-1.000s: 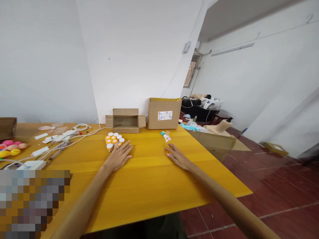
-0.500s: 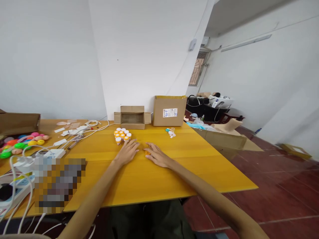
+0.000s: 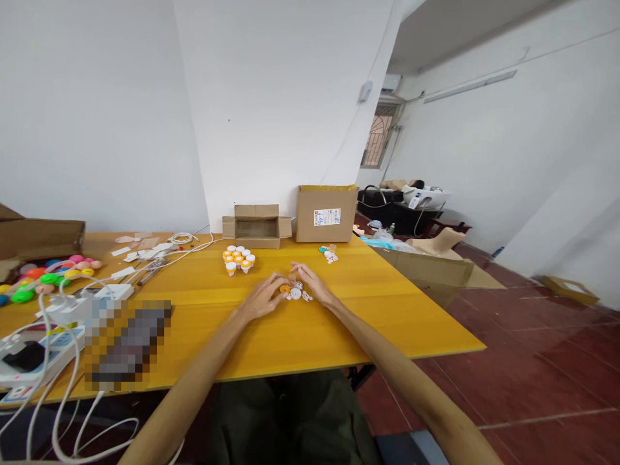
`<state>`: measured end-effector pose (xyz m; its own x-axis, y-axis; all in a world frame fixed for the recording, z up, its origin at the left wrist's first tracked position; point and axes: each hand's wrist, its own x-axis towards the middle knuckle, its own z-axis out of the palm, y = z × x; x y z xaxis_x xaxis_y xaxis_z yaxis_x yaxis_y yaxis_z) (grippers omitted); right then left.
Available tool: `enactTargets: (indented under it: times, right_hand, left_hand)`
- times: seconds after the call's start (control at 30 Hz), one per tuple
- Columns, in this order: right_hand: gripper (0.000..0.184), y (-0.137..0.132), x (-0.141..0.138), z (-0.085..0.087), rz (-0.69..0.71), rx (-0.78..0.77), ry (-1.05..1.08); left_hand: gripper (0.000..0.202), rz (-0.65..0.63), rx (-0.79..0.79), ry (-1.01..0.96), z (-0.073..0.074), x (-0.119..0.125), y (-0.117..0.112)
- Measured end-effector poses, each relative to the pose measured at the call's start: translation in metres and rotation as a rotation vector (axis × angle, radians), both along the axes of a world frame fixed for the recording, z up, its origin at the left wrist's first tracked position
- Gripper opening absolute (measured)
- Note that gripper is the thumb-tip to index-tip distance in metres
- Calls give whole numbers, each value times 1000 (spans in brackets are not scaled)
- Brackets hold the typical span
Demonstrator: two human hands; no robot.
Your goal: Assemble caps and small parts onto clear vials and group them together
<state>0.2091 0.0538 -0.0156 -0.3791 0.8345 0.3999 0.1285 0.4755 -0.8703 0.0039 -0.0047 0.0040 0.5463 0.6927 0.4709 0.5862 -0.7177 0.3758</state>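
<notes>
On the tabletop between my hands lies a small cluster of plastic parts: an orange ring (image 3: 285, 290), a white disc (image 3: 296, 293) and a small white cut-out piece (image 3: 307, 296). My left hand (image 3: 264, 297) rests at the left of the cluster, its fingers stretched toward the orange ring. From the right, my right hand (image 3: 314, 285) curves around the parts, fingers extended and apart from the thumb. Something clear or skin-toned shows between the fingertips, too small to make out. Behind my left hand stands a group of small jars with white and orange lids (image 3: 238, 257).
An open small carton (image 3: 256, 232) and a taped box (image 3: 323, 216) stand at the table's back. More small parts (image 3: 329, 253) lie before the box. At left are a power strip with cables (image 3: 58, 345), a pixelated dark object (image 3: 133, 342) and colourful balls (image 3: 53, 278).
White parts and the orange ring now show between my hands. My right hand has turned with its fingers further back; my left has shifted right and away from the jars.
</notes>
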Motion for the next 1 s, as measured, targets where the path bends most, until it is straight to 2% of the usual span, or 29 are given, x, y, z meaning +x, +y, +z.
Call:
enactTargets:
  times: [0.2,0.5,0.63,0.83,1.0]
  right_hand:
    - [50,15,4,-13,-80,-147,296]
    - [42,25,5,-14,-182,-285,586]
    - [40,28,-4,-16,-219,-272,576]
    - [22,25,-5,-21,-309,-183,531]
    - [19,20,-1,-19,-290,-137,472]
  left_hand:
    - [31,-19,68,203,-5,-2,-4]
    - [27,7,141,207,-2,-3,-9]
    - [26,27,167,195,-3,-6,-11]
    - [24,49,159,186,-4,-8,-12]
    - [22,48,150,162,-6,-8,-10]
